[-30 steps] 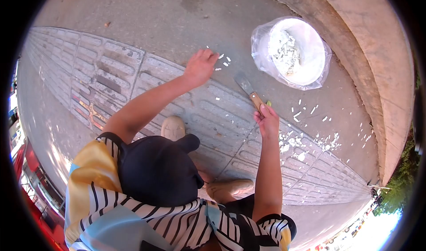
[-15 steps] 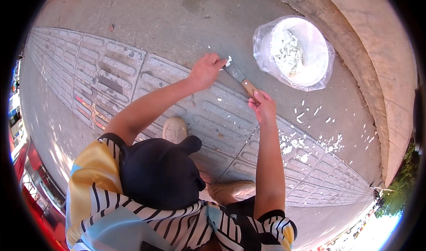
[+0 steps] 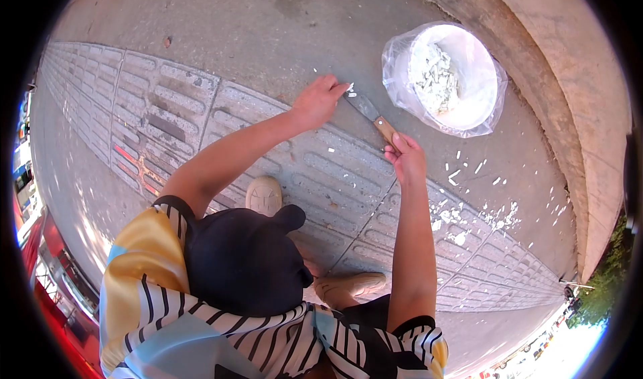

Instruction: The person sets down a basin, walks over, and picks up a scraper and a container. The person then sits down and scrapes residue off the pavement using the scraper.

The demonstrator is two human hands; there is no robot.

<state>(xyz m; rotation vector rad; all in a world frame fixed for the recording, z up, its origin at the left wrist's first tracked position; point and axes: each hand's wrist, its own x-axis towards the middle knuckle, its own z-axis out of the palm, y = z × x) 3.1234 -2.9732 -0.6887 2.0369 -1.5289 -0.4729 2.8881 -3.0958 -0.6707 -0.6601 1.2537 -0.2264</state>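
My right hand (image 3: 408, 157) is closed around the wooden handle of a scraper (image 3: 384, 130), whose flat metal blade points up and left. At the blade's far end are the bent fingers of my left hand (image 3: 320, 100), pinched together against small white chips (image 3: 351, 90). The fingertips partly hide the contact between blade and chips. To the right of both hands stands a white bucket (image 3: 483, 78) lined with clear plastic, with a heap of white chips (image 3: 435, 79) inside it.
More white chips (image 3: 462, 225) lie scattered on the ground to the right. Ribbed paving (image 3: 315, 171) runs diagonally under my shoes (image 3: 264, 196). A curved curb (image 3: 536, 51) borders the ground beyond the bucket. A rounded dark cloth thing (image 3: 244, 262) covers part of the lower view.
Both hands and the scraper have shifted slightly to the right, the left hand also slightly upward. The bucket and the scattered chips stay in place.
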